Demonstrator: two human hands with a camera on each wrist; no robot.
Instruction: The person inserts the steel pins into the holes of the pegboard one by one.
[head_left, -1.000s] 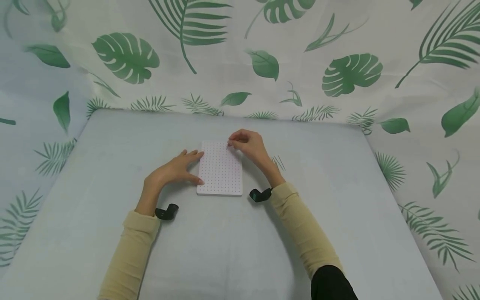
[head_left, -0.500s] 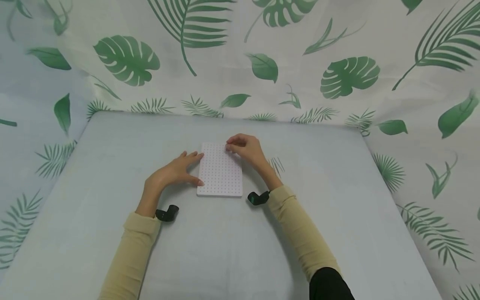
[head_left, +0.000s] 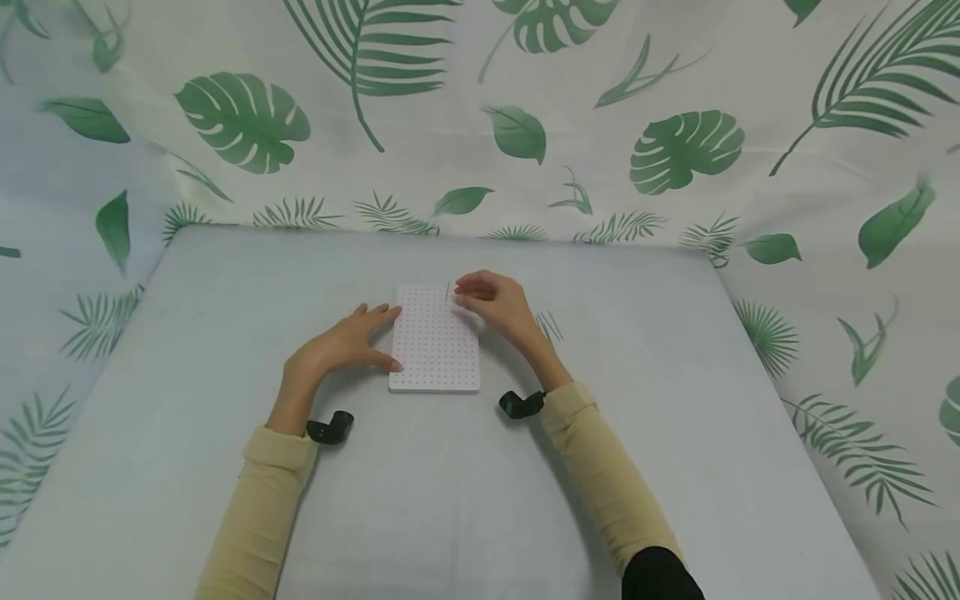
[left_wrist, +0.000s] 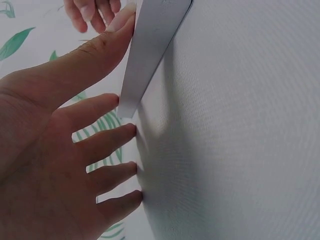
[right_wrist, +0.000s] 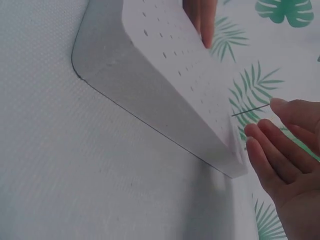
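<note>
A white pegboard (head_left: 435,350) with rows of small holes lies flat on the table. My left hand (head_left: 341,340) rests at its left edge, thumb and index finger spread and touching the side; in the left wrist view the left hand (left_wrist: 60,135) has its other fingertips on the table. A thin dark pin (head_left: 447,292) stands upright near the board's far right corner. Beside it is my right hand (head_left: 495,304), fingers loosely bent. In the right wrist view the pin (right_wrist: 250,110) rises from the board, its top right at the thumb of the right hand (right_wrist: 295,150).
Several thin loose pins (head_left: 549,327) lie on the white table (head_left: 420,483) to the right of the board, partly behind the right wrist. Black wrist cameras (head_left: 330,427) hang below both wrists. A leaf-print cloth (head_left: 450,108) covers the walls around the table.
My right fingers have loosened and drawn slightly right, so the upright pin now shows in the board. The left hand stays at the board's edge. The head view shifts slightly.
</note>
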